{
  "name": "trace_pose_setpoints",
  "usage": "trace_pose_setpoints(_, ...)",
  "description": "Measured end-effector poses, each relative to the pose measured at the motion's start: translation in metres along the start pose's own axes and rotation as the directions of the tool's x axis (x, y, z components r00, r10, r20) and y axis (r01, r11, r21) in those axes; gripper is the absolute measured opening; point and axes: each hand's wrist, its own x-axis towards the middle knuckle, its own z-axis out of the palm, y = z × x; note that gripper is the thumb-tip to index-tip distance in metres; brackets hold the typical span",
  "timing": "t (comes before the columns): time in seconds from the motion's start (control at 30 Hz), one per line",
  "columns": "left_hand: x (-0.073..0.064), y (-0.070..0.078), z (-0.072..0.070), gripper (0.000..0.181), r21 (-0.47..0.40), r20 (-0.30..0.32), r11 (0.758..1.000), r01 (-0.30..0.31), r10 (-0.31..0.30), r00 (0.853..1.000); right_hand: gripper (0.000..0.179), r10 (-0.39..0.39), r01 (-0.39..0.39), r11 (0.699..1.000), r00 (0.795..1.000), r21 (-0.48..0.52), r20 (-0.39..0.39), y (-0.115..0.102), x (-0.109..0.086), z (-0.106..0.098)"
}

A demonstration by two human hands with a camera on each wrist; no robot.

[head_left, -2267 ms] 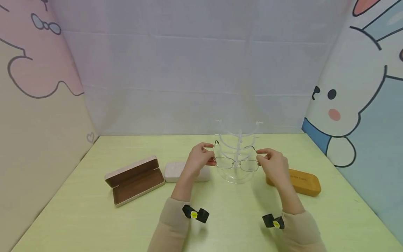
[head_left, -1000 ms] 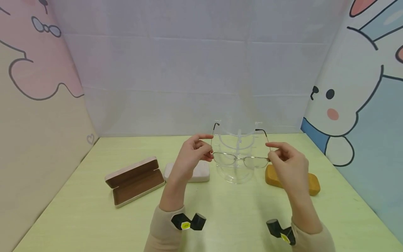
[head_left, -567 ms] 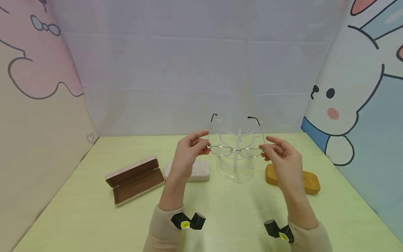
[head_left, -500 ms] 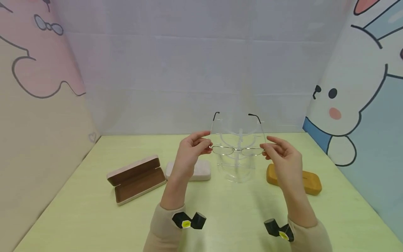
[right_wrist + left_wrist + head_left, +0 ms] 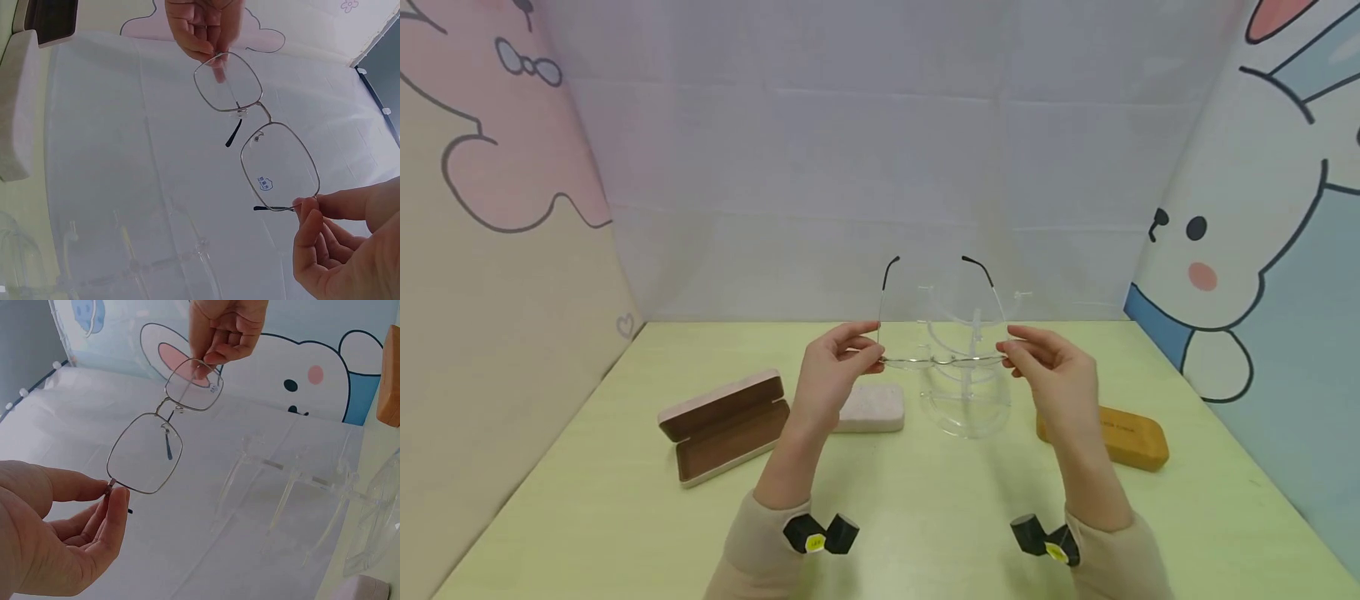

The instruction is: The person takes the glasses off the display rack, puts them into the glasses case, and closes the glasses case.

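Observation:
A pair of thin metal-framed glasses (image 5: 917, 362) hangs in the air between both hands, temples unfolded and dark tips pointing away. My left hand (image 5: 833, 375) pinches the frame at its left hinge corner. At the opposite corner my right hand (image 5: 1051, 375) pinches it between thumb and fingers. Both wrist views show the rims and clear lenses, with a small blue mark on one lens. Behind the glasses stands a clear display stand (image 5: 967, 400) with several curved tiers; in the head view the frame overlaps it.
An open eyeglass case (image 5: 730, 433) with brown lining lies at the left. Beside it is a closed white case (image 5: 872, 408), partly behind the left arm. A mustard-yellow case (image 5: 1131, 437) sits at the right, partly behind the right hand. Printed cloth walls surround the table.
Both hands have lifted the glasses up off the stand and lately shifted them left. The frame has tilted so the lenses look nearly edge-on. The cases and stand have stayed put.

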Motion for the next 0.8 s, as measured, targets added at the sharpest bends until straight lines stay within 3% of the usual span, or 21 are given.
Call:
trace_pose_setpoints(0.17,-0.003,-0.001,-0.004,0.028,0.041,-0.033,0.999,0.004,-0.003,0.999,0.027,-0.005,0.006,0.999,1.000,0.038,-0.024,-0.001,0.001,0.006)
trace_pose_setpoints(0.3,-0.004,-0.001,-0.008,0.027,0.029,-0.047,0.999,0.012,-0.010,0.999,0.026,-0.001,0.001,1.000,1.000,-0.009,-0.008,0.003,-0.001,0.009)
trace_pose_setpoints(0.57,-0.003,0.004,-0.012,0.027,0.025,-0.064,1.000,-0.017,0.018,0.998,0.023,-0.079,0.082,0.995,0.996,-0.054,0.052,0.002,-0.002,0.010)
trace_pose_setpoints(0.8,-0.004,0.004,-0.015,0.027,0.038,-0.056,0.999,-0.020,0.022,0.998,0.021,-0.075,0.083,0.992,0.994,-0.099,0.083,0.004,-0.001,0.011)
